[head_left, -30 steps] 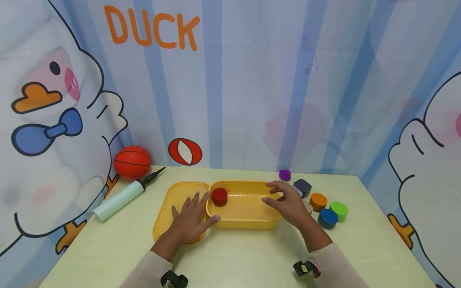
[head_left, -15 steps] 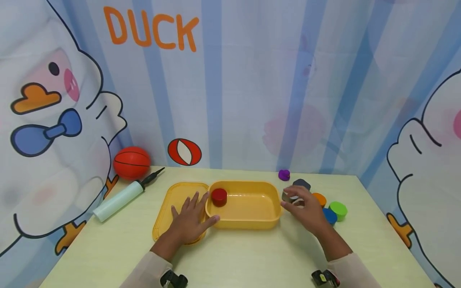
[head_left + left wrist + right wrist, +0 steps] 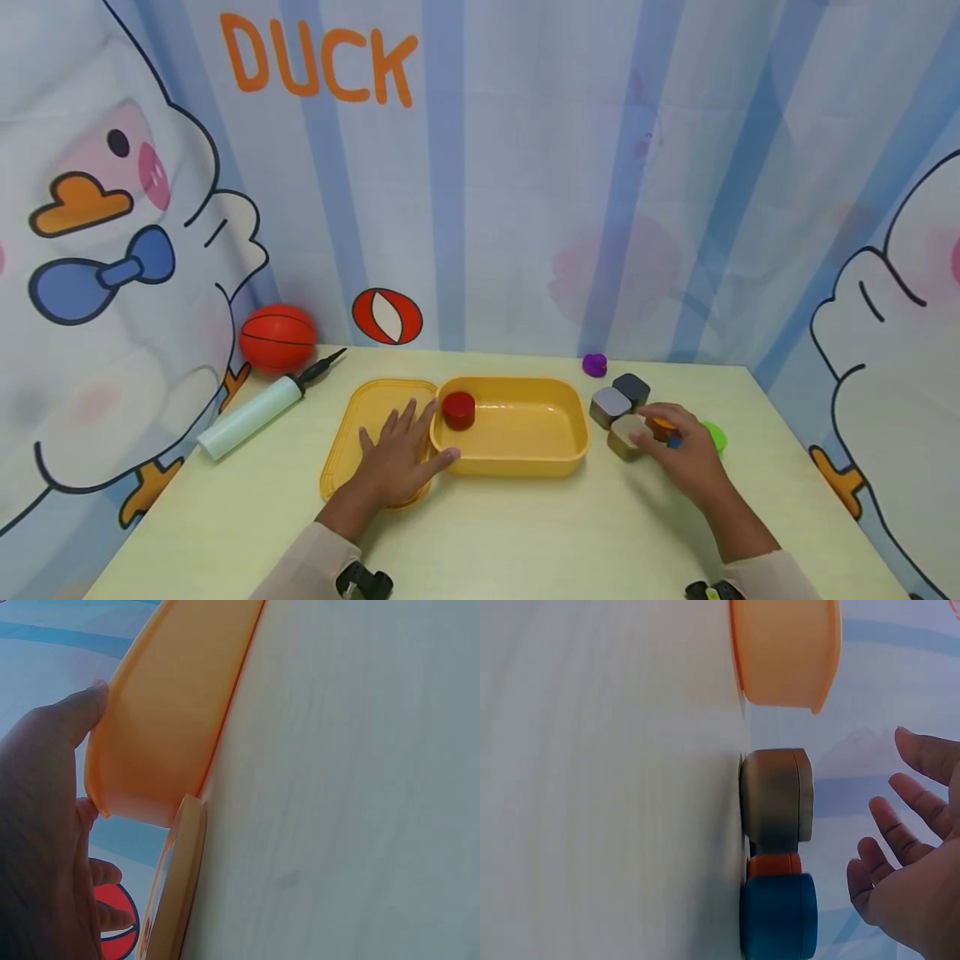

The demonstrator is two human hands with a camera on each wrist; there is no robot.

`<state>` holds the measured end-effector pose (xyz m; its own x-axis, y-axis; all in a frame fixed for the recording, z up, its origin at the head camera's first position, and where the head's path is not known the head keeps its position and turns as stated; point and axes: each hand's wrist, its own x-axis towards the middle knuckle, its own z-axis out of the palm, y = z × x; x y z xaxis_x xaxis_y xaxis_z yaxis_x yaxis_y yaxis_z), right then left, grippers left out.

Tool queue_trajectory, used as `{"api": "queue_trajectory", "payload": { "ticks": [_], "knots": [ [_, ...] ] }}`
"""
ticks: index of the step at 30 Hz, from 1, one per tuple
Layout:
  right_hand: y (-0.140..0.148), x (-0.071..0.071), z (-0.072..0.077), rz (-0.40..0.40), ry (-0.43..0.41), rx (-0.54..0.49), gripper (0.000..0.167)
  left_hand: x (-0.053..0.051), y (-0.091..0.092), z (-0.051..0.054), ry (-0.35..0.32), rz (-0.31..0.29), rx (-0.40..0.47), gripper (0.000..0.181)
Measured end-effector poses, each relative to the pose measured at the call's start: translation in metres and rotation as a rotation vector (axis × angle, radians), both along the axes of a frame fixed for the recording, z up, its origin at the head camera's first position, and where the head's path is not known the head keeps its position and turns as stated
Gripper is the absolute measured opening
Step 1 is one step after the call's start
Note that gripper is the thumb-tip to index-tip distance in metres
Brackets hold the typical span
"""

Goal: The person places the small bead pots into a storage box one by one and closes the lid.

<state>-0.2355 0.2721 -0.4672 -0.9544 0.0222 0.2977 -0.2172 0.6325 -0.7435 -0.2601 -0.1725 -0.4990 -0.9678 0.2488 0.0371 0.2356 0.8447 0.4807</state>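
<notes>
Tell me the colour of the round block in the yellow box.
The block is red; the head view shows it best.

The ball (image 3: pixel 278 337) is by the table's (image 3: pixel 525 533) back left corner, the pump (image 3: pixel 251 417) before it. Mid-table, the lid (image 3: pixel 348 450) lies left of the box (image 3: pixel 517 467), a block (image 3: pixel 459 410) inside the box's left end. Other blocks (image 3: pixel 622 436), some perhaps hidden from me, cluster toward the right edge.

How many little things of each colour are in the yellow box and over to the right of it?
Red block: 1
Light grey block: 1
Dark grey block: 1
Gold block: 1
Orange block: 1
Blue block: 1
Green block: 1
Purple thing: 1
Total: 8
</notes>
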Motion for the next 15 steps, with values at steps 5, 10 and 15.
{"api": "queue_trajectory", "payload": {
  "ticks": [5,10,15],
  "knots": [
    [0.013,0.004,-0.003,-0.015,0.007,0.008,0.039,0.001,0.000,0.000,-0.006,0.004,-0.003,0.094],
    [0.028,0.007,-0.010,-0.023,0.019,-0.002,0.044,0.001,0.000,0.001,-0.003,0.000,0.009,0.093],
    [0.039,0.007,-0.016,-0.072,0.016,0.028,0.046,0.001,0.000,0.001,-0.003,-0.002,0.011,0.094]
  ]
}}
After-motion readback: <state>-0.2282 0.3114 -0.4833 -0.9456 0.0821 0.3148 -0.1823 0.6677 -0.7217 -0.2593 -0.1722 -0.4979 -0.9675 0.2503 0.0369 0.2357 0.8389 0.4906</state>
